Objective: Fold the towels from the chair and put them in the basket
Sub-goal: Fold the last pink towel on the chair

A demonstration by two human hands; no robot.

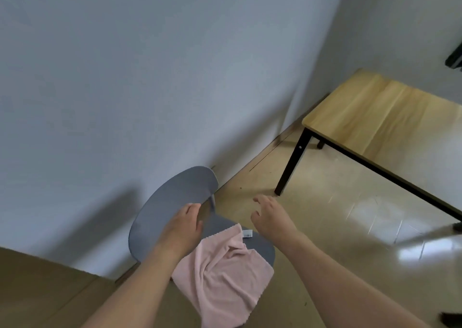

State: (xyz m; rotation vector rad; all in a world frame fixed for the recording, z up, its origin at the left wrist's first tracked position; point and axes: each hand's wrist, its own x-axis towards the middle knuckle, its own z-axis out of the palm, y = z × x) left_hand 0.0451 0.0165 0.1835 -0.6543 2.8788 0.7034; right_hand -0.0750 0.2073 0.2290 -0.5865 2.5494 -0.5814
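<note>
A crumpled pink towel (220, 272) with a small white label lies on the seat of a grey chair (165, 207) and hangs over its front edge. My left hand (183, 224) hovers above the seat next to the chair's back, fingers loosely bent, holding nothing. My right hand (268, 217) is stretched out over the floor just right of the chair, fingers relaxed and empty. Neither hand touches the towel. No basket is in view.
A wooden table (375, 117) with black legs stands at the right, near the wall corner. A grey-white wall (150, 77) rises behind the chair. Tan tiled floor (325, 215) lies between chair and table.
</note>
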